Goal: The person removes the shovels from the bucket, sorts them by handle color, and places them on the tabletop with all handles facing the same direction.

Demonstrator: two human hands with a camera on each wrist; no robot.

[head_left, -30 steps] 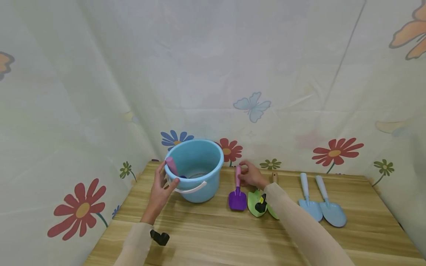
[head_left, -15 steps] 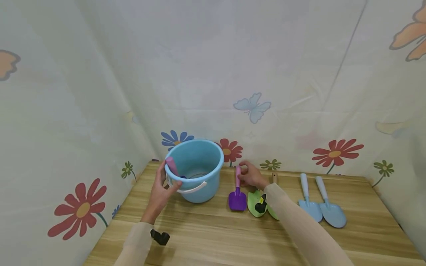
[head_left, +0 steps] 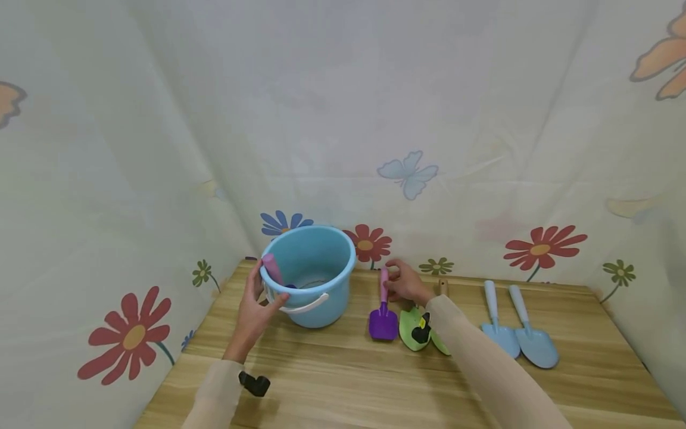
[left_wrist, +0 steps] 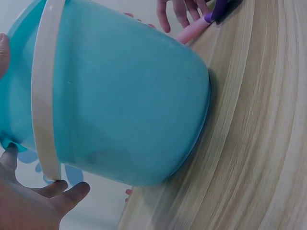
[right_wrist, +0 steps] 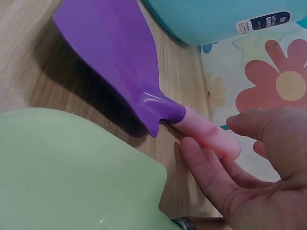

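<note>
A light blue bucket [head_left: 321, 307] with a white handle [head_left: 308, 305] stands at the left of the table. My left hand [head_left: 256, 310] holds its rim at the near left, thumb in front and fingers round the side. Inside leans a shovel with a pink grip [head_left: 272, 269]; most of its purple blade is hidden. Right of the bucket lies a second purple shovel [head_left: 383, 325] with a pink handle [right_wrist: 211, 134]. My right hand [head_left: 408, 283] is at that handle, its relaxed fingers against the underside and the thumb spread above it in the right wrist view.
Under my right forearm lie two green trowels [right_wrist: 72, 172], partly covered, one showing a wooden handle [head_left: 442, 287]. Two light blue shovels [head_left: 501, 339] lie farther right on the wooden table [head_left: 343, 381]. A flower-printed curtain [head_left: 461, 208] stands close behind.
The bucket has shifted slightly left together with my left hand. My right hand and the shovel beside it have stayed in place.
</note>
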